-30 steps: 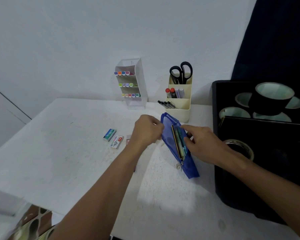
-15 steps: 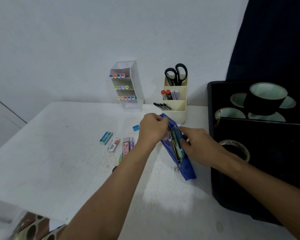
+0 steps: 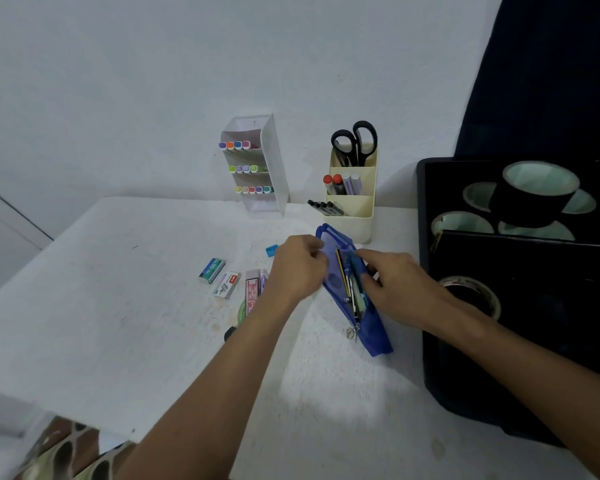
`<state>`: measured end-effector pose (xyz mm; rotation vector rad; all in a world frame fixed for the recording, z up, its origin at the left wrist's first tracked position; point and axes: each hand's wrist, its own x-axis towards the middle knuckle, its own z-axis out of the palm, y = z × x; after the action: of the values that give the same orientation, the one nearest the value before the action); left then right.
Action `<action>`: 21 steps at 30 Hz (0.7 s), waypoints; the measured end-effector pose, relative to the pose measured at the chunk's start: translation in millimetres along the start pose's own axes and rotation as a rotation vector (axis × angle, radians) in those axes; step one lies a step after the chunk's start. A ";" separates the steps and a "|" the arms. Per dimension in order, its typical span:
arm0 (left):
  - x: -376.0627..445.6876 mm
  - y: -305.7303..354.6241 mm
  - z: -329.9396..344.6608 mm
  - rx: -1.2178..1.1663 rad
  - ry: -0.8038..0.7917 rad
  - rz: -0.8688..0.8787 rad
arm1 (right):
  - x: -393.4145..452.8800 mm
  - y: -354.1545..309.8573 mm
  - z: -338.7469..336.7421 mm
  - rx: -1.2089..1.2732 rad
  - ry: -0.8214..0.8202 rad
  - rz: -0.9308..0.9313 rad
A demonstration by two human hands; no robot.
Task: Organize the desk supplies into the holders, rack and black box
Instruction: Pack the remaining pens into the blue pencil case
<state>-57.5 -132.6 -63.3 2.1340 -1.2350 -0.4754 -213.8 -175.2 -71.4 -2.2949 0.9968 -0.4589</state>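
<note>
Table (image 3: 101, 323): white top, and both bare forearms come in over its near edge, reaching forward to the middle.
Pencil case (image 3: 354, 292): blue, lying on the table, unzipped, its mouth pulled wide between the two hands; pencils and pens show inside, and the zip pull hangs at the near end.
Left hand (image 3: 297, 268): fingers pinched together on the left lip of the pencil case, pulling it sideways.
Right hand (image 3: 400, 289): fingertips curled onto the right lip of the case; thumb and fingers look closed on the fabric, though the grip itself is partly hidden.
Black box (image 3: 430, 341): big one, just right of the right hand, wrist lying over its edge; a roll of clear tape (image 3: 478, 292) sits inside by the wrist, and black tape rolls (image 3: 534, 192) are stacked at the far end.
Small boxes (image 3: 222, 278): a green-blue one, a white one and a pink-red one, loose on the table just left of the left-hand fingers.
Blue bit (image 3: 272, 250): a small blue piece, just beyond the left knuckles; too small to name.
Cream holder (image 3: 354, 216): stepped, just past the fingertips and the far end of the case; black pens in front, markers in the middle, black-handled scissors (image 3: 355, 143) upright at the back.
White rack (image 3: 257, 164): far left of the holder, against the wall; three rows of coloured highlighters (image 3: 246, 168), caps facing out.
</note>
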 end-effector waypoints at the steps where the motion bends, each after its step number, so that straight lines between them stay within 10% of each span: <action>1: 0.9 -7.1 -5.5 0.014 0.015 -0.008 | 0.1 0.5 0.4 -0.004 -0.004 0.005; 10: 6.3 -82.9 -51.9 0.336 -0.046 -0.336 | -0.6 -0.8 2.9 0.013 -0.020 -0.010; 21: -10.5 -88.9 -21.4 0.523 -0.048 -0.278 | -1.4 -2.7 0.6 0.025 -0.028 -0.004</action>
<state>7.0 -83.5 -106.9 2.7737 -1.1858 -0.3438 -213.0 -172.5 -70.2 -2.2751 0.9677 -0.4376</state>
